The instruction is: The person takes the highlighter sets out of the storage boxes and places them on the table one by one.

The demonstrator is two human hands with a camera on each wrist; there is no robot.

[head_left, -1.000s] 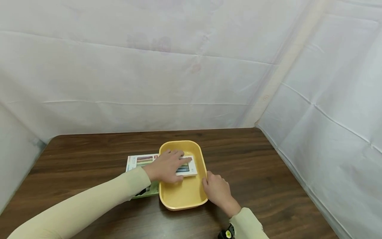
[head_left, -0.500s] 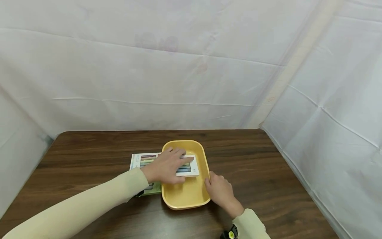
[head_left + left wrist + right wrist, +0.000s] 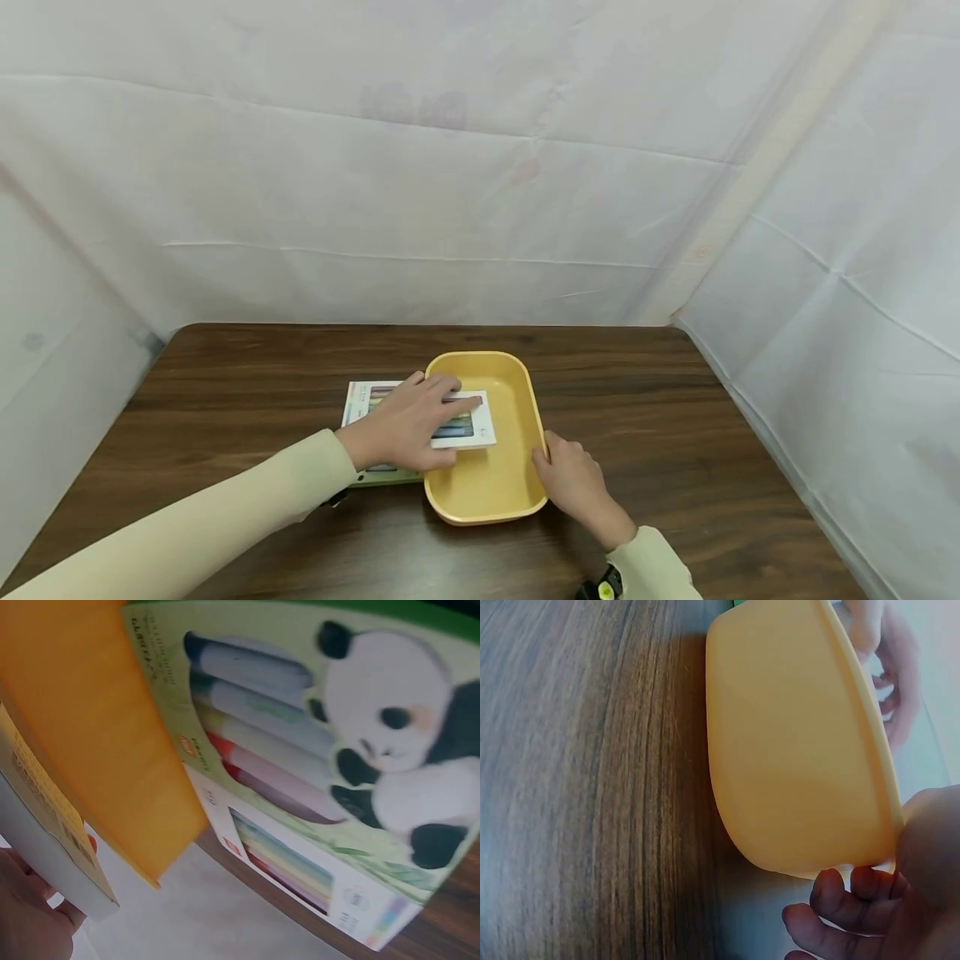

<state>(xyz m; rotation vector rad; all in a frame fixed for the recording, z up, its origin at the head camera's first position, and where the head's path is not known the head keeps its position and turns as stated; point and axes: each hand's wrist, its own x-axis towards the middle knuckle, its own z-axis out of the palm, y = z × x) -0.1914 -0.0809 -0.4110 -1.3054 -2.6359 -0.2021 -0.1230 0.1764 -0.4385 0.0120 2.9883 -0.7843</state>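
Note:
My left hand [image 3: 405, 423] grips a white box of coloured markers [image 3: 457, 429] from above, with the box's right end over the yellow tray [image 3: 491, 492]. In the left wrist view, fingers hold that box [image 3: 52, 832] by its edges, beside the tray's wall [image 3: 97, 735]. My right hand [image 3: 576, 477] holds the tray's right rim, thumb at the inside. Left of the tray lies a green panda box of markers [image 3: 255, 712], with another white marker box [image 3: 292, 862] beside it. My left forearm partly hides these two in the head view.
The dark wooden table [image 3: 262, 367] carries the tray near its middle. White sheeting [image 3: 420, 208] hangs behind it and along the right side. A dark wrist device [image 3: 603, 587] shows at the right sleeve.
The head view has shifted, so table and tray appear further right. Relative to the tray, the held box and left hand have moved left. My right hand keeps its hold on the rim.

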